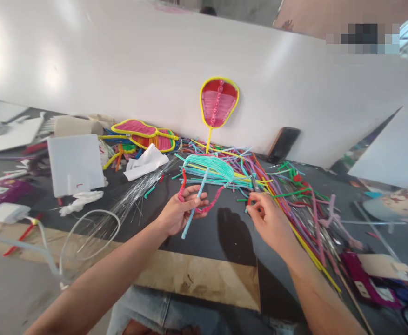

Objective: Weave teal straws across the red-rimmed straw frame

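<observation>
My left hand [184, 208] is closed around the light blue stem [202, 186] of a pipe-cleaner fan-shaped piece. Its rows of turquoise pipe cleaner [209, 167] lie above my fingers, and a fuzzy pink-red strand [215, 201] loops from the piece's sides past my hand. To the right, my right hand [261, 211] is pinched on a small grey-tipped tool [255, 183] with a red part at the fingers; its exact kind is hard to make out. Just beyond the turquoise piece, a finished-looking pink and red fan with a yellow rim [207, 109] stands against the white board.
Loose pipe cleaners [290, 209] spread over the dark table to the right. A phone [283, 144] leans on the white board [148, 70]. At left are thin wires [130, 195], white tissue [146, 163], a white card [74, 163] and a purple glue gun [6, 195] with its cable.
</observation>
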A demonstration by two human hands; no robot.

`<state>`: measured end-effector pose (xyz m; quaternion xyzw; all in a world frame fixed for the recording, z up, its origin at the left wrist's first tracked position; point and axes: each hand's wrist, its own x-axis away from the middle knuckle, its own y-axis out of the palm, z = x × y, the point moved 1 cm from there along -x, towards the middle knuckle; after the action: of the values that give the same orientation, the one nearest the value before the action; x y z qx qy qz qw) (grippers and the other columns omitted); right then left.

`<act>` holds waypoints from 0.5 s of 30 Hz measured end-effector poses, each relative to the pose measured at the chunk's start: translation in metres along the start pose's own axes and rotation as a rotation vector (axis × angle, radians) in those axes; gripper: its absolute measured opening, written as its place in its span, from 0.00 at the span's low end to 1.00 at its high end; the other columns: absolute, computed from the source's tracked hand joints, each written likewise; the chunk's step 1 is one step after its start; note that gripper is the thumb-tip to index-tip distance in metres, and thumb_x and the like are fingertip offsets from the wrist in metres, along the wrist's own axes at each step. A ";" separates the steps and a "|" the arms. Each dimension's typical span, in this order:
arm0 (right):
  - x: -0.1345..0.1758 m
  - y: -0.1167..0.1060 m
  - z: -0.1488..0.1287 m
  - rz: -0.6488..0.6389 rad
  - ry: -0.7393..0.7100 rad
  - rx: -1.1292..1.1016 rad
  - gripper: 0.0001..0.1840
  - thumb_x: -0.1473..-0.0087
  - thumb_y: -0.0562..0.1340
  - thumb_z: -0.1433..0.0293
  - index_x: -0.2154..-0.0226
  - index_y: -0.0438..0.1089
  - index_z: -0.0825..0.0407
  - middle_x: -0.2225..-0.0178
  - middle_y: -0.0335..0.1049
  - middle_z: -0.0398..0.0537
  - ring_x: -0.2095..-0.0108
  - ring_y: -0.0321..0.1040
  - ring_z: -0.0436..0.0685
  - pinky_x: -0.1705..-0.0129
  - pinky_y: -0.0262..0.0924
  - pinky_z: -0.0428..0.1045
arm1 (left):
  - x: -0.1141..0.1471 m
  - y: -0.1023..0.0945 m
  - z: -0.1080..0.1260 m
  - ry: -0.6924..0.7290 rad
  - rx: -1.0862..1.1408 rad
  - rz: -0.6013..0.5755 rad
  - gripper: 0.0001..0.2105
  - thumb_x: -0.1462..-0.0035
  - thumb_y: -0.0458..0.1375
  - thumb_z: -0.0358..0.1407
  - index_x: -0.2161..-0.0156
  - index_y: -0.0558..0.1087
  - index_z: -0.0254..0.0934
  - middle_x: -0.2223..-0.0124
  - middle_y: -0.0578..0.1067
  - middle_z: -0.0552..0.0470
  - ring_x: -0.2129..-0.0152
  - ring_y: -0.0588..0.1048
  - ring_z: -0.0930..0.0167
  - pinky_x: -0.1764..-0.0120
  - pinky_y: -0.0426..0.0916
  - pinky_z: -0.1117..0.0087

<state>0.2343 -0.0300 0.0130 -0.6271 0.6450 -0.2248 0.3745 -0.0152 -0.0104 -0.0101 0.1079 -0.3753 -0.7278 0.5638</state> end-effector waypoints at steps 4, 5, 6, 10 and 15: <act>0.006 0.031 -0.018 -0.488 0.155 -0.720 0.22 0.45 0.58 0.57 0.51 0.62 0.50 0.55 0.69 0.53 0.60 0.69 0.56 0.69 0.65 0.48 | 0.003 0.003 -0.006 0.004 0.013 -0.027 0.20 0.54 0.64 0.26 0.54 0.69 0.37 0.57 0.77 0.48 0.62 0.77 0.64 0.67 0.76 0.65; 0.007 0.039 -0.022 -0.526 0.176 -0.878 0.23 0.46 0.60 0.57 0.50 0.62 0.49 0.55 0.68 0.52 0.60 0.69 0.55 0.69 0.65 0.47 | 0.003 0.004 -0.007 0.002 0.012 -0.038 0.20 0.54 0.65 0.27 0.54 0.69 0.37 0.57 0.77 0.48 0.62 0.77 0.64 0.67 0.76 0.65; 0.009 0.046 -0.025 -0.541 0.209 -1.023 0.24 0.48 0.62 0.58 0.50 0.63 0.49 0.55 0.69 0.52 0.61 0.69 0.55 0.69 0.64 0.46 | 0.004 0.005 -0.010 -0.001 0.009 -0.054 0.21 0.54 0.65 0.27 0.54 0.69 0.38 0.58 0.77 0.48 0.63 0.77 0.64 0.67 0.76 0.65; 0.011 0.062 -0.026 -0.449 0.385 -1.401 0.23 0.52 0.67 0.62 0.52 0.66 0.47 0.58 0.71 0.47 0.64 0.71 0.51 0.67 0.65 0.45 | 0.008 0.012 -0.019 -0.011 -0.030 -0.152 0.21 0.55 0.66 0.28 0.54 0.70 0.38 0.59 0.78 0.47 0.63 0.77 0.67 0.63 0.73 0.69; 0.014 0.062 -0.017 -0.474 0.458 -1.503 0.18 0.52 0.67 0.66 0.56 0.70 0.47 0.57 0.73 0.48 0.62 0.72 0.53 0.65 0.68 0.47 | 0.013 0.023 -0.020 -0.056 -0.168 -0.264 0.17 0.55 0.67 0.31 0.57 0.72 0.36 0.59 0.76 0.47 0.62 0.75 0.68 0.59 0.68 0.71</act>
<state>0.1828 -0.0392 -0.0264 -0.7688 0.5344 0.0720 -0.3439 0.0086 -0.0329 -0.0054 0.0884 -0.3112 -0.8272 0.4595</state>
